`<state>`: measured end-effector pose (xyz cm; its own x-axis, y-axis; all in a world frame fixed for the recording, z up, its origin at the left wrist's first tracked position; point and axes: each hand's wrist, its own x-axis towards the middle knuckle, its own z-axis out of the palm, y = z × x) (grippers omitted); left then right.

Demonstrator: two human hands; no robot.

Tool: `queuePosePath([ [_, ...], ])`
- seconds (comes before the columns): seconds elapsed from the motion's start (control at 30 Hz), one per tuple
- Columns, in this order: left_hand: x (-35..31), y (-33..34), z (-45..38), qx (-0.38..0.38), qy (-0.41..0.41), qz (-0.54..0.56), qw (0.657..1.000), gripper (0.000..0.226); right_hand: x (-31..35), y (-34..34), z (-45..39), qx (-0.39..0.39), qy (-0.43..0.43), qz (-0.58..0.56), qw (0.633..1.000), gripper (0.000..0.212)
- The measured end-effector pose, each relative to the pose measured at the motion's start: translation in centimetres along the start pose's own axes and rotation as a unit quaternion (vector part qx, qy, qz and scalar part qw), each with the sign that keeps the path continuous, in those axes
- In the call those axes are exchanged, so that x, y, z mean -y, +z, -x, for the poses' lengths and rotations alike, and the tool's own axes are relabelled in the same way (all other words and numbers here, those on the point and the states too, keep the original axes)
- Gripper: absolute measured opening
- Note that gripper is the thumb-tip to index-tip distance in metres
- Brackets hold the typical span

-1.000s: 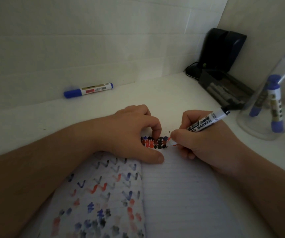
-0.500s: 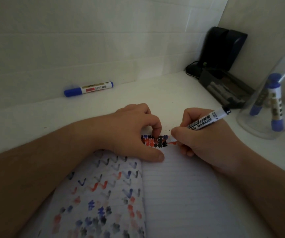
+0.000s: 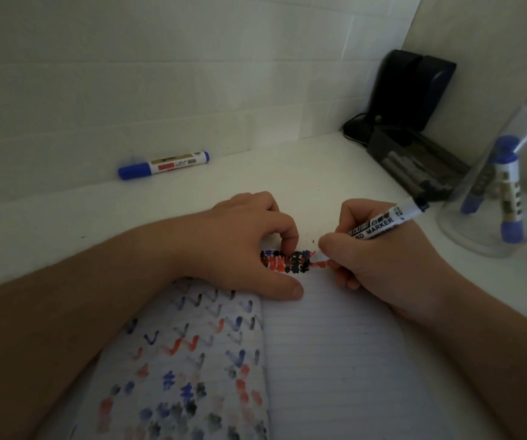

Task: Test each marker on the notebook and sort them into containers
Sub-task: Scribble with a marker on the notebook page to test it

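An open lined notebook (image 3: 335, 360) lies in front of me, its left page covered in red, blue and black marks. My right hand (image 3: 379, 265) grips a white board marker (image 3: 382, 225) with its tip down at the top of the right page, beside a fresh red stroke (image 3: 320, 264). My left hand (image 3: 249, 246) rests on the notebook's top edge, fingers curled, thumb flat on the fold. A blue-capped marker (image 3: 163, 165) lies by the back wall. A clear cup (image 3: 503, 198) on the right holds two blue markers.
A dark tray (image 3: 414, 163) with several markers sits at the back right corner, in front of a black device (image 3: 411, 90) with a cable. White walls close the desk at the back and right.
The marker tip has drawn a red stroke at the right end of the row of marks. Both hands have barely shifted.
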<state>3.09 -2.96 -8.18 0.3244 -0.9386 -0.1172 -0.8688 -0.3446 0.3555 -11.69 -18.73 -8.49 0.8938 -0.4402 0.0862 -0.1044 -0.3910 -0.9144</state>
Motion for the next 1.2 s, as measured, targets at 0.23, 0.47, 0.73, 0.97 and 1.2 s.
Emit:
queuePosePath([
  [0.23, 0.1, 0.1, 0.1, -0.006, 0.005, 0.015, 1.000, 0.044, -0.3, -0.2, -0.1, 0.013, -0.005, -0.006, 1.000, 0.027],
  [0.47, 1.5, -0.4, 0.0, -0.196, -0.025, 0.233, 0.952, 0.039, -0.1, -1.5, -0.8, 0.022, 0.038, -0.264, 0.964, 0.024],
  [0.73, 0.6, -0.4, -0.3, -0.239, -0.003, 0.408, 0.881, 0.037, 0.0, -3.2, -1.4, 0.075, 0.054, -0.434, 0.896, 0.025],
  [0.97, 0.2, -0.5, -0.1, -0.254, 0.009, 0.386, 0.887, 0.049, -0.4, -2.7, -1.4, 0.055, 0.037, -0.389, 0.919, 0.026],
  [1.2, 0.0, -0.6, 0.0, -0.246, -0.002, 0.387, 0.889, 0.048, -0.6, -2.5, -1.5, 0.045, 0.039, -0.366, 0.929, 0.006],
])
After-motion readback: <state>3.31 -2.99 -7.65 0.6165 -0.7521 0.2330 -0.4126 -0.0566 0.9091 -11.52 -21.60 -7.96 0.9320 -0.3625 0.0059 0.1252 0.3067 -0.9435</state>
